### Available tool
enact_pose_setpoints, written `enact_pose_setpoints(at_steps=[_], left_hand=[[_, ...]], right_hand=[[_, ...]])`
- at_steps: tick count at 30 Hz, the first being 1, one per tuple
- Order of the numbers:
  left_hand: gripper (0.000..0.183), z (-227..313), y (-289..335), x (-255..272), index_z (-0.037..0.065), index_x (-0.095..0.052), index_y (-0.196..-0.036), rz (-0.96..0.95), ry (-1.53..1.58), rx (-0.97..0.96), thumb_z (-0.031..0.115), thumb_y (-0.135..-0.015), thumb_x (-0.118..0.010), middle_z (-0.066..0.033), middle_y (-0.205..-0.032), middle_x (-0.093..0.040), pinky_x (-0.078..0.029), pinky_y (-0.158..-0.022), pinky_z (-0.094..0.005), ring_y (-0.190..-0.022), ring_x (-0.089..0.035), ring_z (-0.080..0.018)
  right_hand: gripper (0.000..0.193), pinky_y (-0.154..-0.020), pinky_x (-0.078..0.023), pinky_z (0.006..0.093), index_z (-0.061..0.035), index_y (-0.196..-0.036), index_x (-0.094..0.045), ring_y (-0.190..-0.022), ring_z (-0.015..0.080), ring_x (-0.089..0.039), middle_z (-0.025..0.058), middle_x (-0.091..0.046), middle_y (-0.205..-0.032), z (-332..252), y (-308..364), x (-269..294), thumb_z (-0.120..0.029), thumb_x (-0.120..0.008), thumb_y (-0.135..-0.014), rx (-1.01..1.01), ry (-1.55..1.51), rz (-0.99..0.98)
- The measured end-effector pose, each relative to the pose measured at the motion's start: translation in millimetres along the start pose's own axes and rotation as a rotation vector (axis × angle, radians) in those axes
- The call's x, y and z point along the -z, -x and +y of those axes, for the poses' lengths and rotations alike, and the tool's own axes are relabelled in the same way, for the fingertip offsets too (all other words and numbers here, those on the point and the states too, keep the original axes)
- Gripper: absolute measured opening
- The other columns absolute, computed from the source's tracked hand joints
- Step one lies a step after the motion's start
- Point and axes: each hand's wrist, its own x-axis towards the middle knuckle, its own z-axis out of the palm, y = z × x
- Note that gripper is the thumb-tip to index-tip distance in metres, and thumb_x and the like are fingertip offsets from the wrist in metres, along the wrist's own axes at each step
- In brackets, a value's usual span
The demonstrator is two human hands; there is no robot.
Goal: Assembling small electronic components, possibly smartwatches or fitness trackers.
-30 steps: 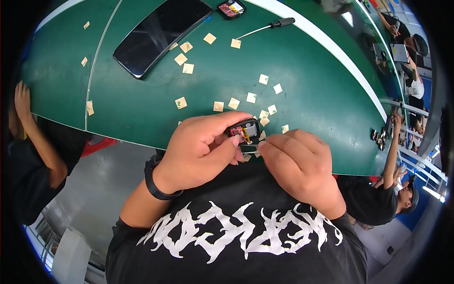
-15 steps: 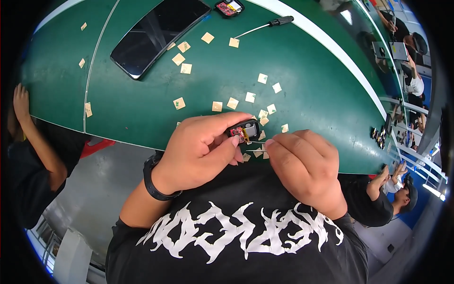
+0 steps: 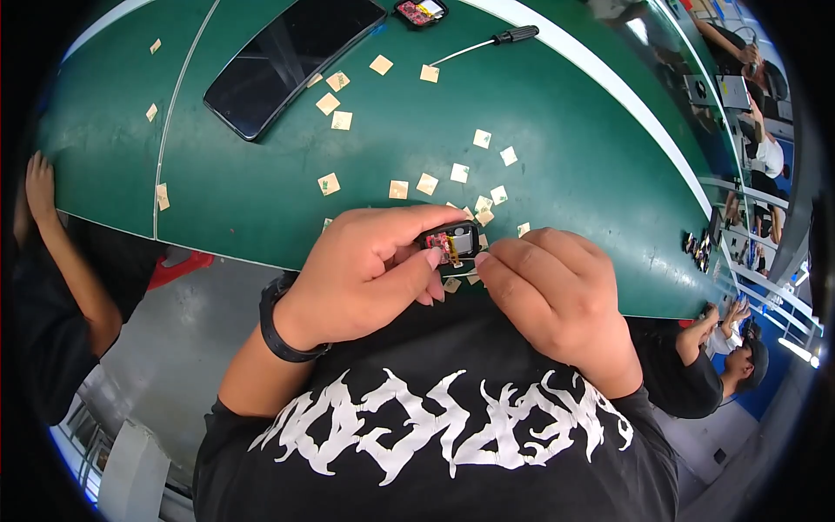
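Observation:
My left hand [image 3: 365, 274] is closed around a small black device housing [image 3: 476, 237], its thumb at the lower edge. The housing lies face up, showing a red circuit board [image 3: 444, 248], a silvery block [image 3: 462, 243] and a bit of yellow tape. My right hand [image 3: 557, 291] pinches a pair of thin metal tweezers [image 3: 467, 260], mostly covered by the fingers. Their tips reach the housing's lower right edge; whether they grip a part is too small to tell. Several small beige square pads [image 3: 459, 173] lie on the green table [image 3: 565, 157] just beyond the hands.
A large black phone [image 3: 291, 65] lies at the far left. At the back are a second opened device [image 3: 421, 12] and a screwdriver [image 3: 513, 35] with a black handle. A co-worker's arm [image 3: 74, 248] rests at the left table edge; another person [image 3: 704, 365] sits at right.
My right hand has moved left toward the housing, bringing the tweezers to its lower edge. My left hand still holds the housing in nearly the same place.

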Motion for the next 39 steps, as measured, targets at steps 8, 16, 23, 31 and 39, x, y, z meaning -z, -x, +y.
enact_pose_setpoints(at_steps=[8,16,23,31,39], left_hand=[[0.038,-1.3,0.0,2.6,-0.006,-0.060,-0.135,-0.017,0.047,0.009,-0.008,-0.098,-0.053,-0.0098,-0.101,-0.068,-0.058,-0.065,-0.0241,-0.075,-0.068,-0.0111],[0.034,-2.8,0.1,3.5,-0.006,-0.062,-0.132,-0.028,0.040,-0.001,-0.007,-0.099,-0.054,-0.0092,-0.096,-0.069,-0.058,-0.064,-0.0244,-0.074,-0.068,-0.0115],[0.034,-3.4,-0.4,2.6,-0.006,-0.062,-0.132,-0.014,0.079,0.016,-0.006,-0.099,-0.054,-0.0090,-0.096,-0.069,-0.058,-0.064,-0.0244,-0.073,-0.068,-0.0114],[0.035,-1.7,-1.6,1.3,-0.005,-0.062,-0.134,-0.012,-0.012,-0.001,-0.006,-0.099,-0.054,-0.0092,-0.095,-0.069,-0.058,-0.063,-0.0244,-0.073,-0.068,-0.0109],[0.035,-1.9,-1.3,1.4,-0.005,-0.062,-0.134,-0.003,-0.021,-0.013,-0.005,-0.100,-0.054,-0.0088,-0.095,-0.068,-0.058,-0.063,-0.0243,-0.072,-0.068,-0.0113]], right_hand=[[0.018,-0.056,-0.053,0.0319,-0.0004,-0.089,-0.068,-0.073,0.0204,-0.063,0.0099,-0.068,-0.091,2.9,0.3,-3.5,-0.006,-0.073,-0.072,0.028,-0.072,0.039],[0.016,-0.055,-0.053,0.0307,0.0016,-0.086,-0.066,-0.071,0.0199,-0.062,0.0089,-0.065,-0.086,7.9,1.0,-3.5,-0.004,-0.074,-0.074,0.087,-0.123,0.004],[0.022,-0.058,-0.054,0.0344,0.0024,-0.091,-0.070,-0.069,0.0244,-0.064,0.0109,-0.067,-0.086,3.2,-0.8,-0.4,-0.005,-0.074,-0.070,0.044,-0.121,-0.008],[0.027,-0.063,-0.055,0.0364,0.0037,-0.097,-0.070,-0.075,0.0257,-0.064,0.0116,-0.067,-0.094,-10.5,-0.4,5.7,-0.004,-0.072,-0.071,-0.055,-0.038,-0.049],[0.030,-0.064,-0.055,0.0362,0.0039,-0.099,-0.069,-0.075,0.0252,-0.065,0.0118,-0.067,-0.093,-14.7,-1.2,6.2,-0.003,-0.072,-0.070,-0.092,-0.028,-0.092]])
